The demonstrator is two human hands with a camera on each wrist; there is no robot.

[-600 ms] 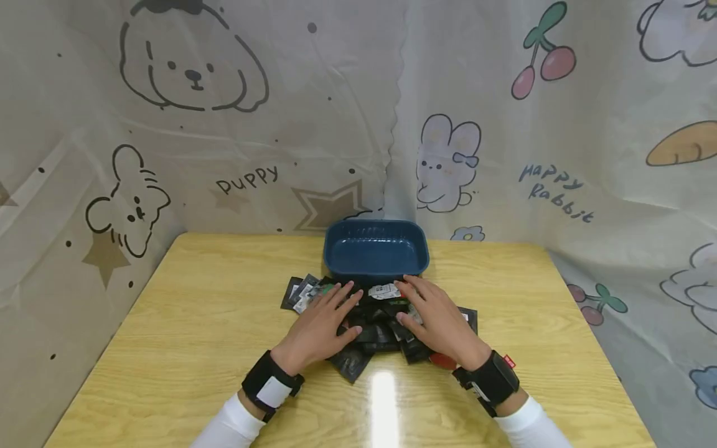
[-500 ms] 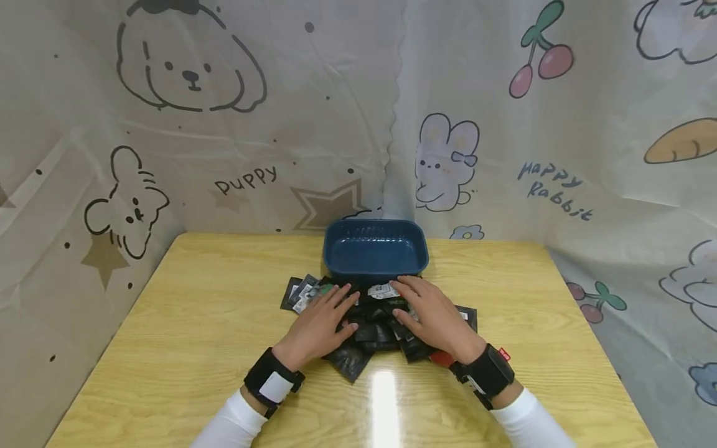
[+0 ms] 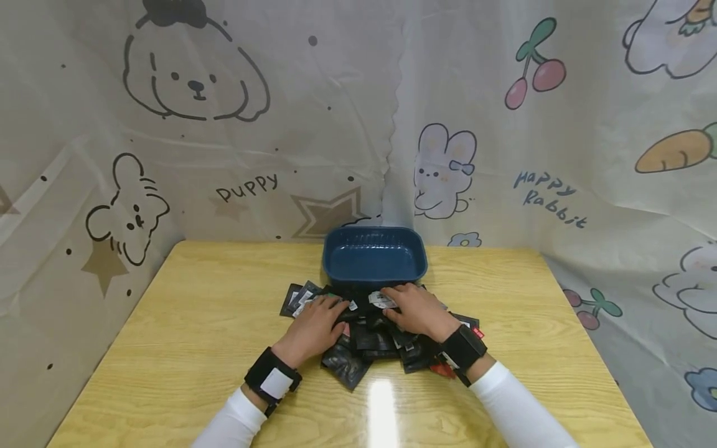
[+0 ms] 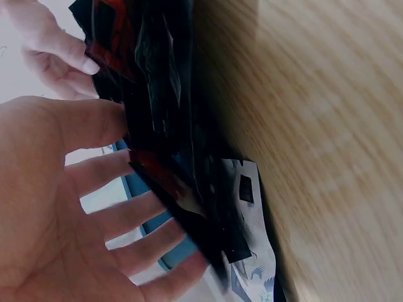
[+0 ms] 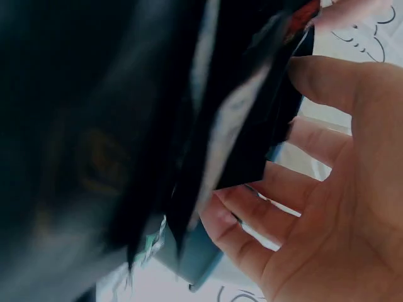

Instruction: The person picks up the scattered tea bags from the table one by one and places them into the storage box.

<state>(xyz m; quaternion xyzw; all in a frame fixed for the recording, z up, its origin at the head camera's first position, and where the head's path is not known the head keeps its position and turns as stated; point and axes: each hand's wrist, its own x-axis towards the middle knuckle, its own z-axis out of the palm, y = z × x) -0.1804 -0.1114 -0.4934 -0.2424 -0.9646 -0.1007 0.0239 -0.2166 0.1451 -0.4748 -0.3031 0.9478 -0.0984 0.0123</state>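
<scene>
A heap of flat black packets (image 3: 374, 340) lies on the wooden table, with both hands over it in the head view. My left hand (image 3: 311, 330) rests on the left side of the heap, fingers spread and slightly bent. In the left wrist view its fingertips touch the edges of the dark packets (image 4: 160, 69), and the palm faces them. My right hand (image 3: 421, 309) lies on the right side, its fingertips at a packet with a white label (image 3: 381, 300). The right wrist view shows loosely spread fingers (image 5: 264, 214) against packet edges, not wrapped round any.
A dark blue rectangular tray (image 3: 374, 234) stands directly behind the heap, near the table's back edge. A red packet (image 3: 443, 371) shows under the right forearm. The wooden table (image 3: 213, 298) is bordered by a curtain (image 3: 336, 81) with cartoon prints.
My right hand has slid left and inward over the heap, uncovering more of the packets at the right. The left hand has barely moved, its fingers a little more bent.
</scene>
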